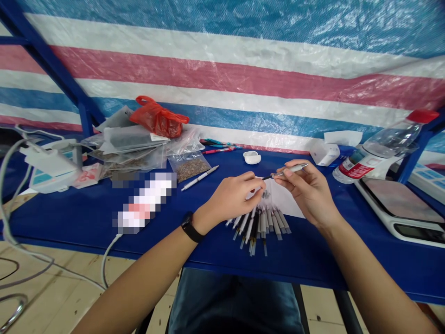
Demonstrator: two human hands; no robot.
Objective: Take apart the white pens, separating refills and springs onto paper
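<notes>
At the blue table (313, 262), head view: the left hand (232, 197) and right hand (309, 192) are close together above a sheet of white paper (283, 199). Right fingers pinch a slim white-and-silver pen (291, 170) in the air; its thin black tip reaches the left fingers (252, 183), though whether they grip it cannot be told. Pen judged light, stiff and smooth, the tip fragile; safest held by the barrel. A fan of pen refills (259, 227) lies at the paper's lower edge. Table surface looks painted and smooth, with a digital scale (399, 204) and red-capped plastic bottle (378, 150) to the right, bagged brown flakes (189, 168) beyond. Striped tarp (222, 69) walls the space; wooden floor (59, 297) below.
</notes>
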